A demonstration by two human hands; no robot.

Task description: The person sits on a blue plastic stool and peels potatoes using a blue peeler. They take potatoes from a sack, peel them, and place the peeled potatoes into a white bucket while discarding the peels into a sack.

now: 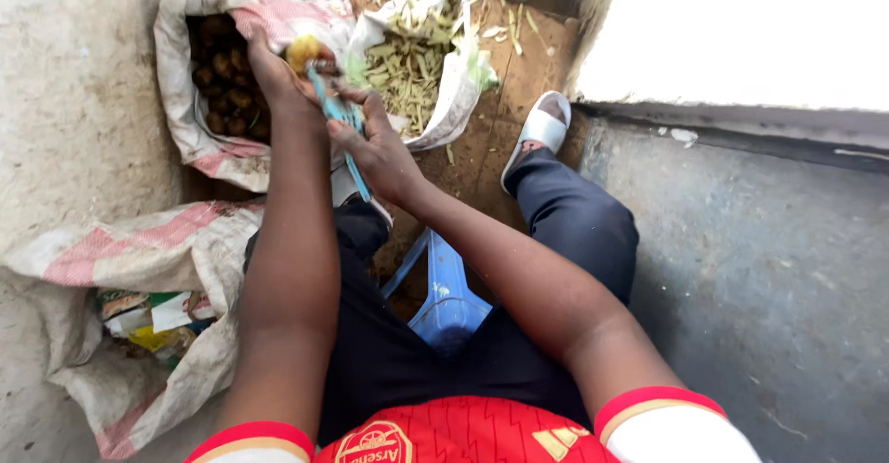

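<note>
Seated on a blue plastic stool (449,296), the person grips a half-peeled yellow potato (303,52) in the left hand (278,79) above the sack of brown potatoes (222,83), while the right hand (380,148) is closed around a light-blue peeler (341,120) just beside a bag of peelings (412,65).

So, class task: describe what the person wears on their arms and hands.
Both arms are bare from the short sleeves down. The left hand and right hand wear no gloves. The red short sleeves end in white-trimmed cuffs over white fabric.
</note>
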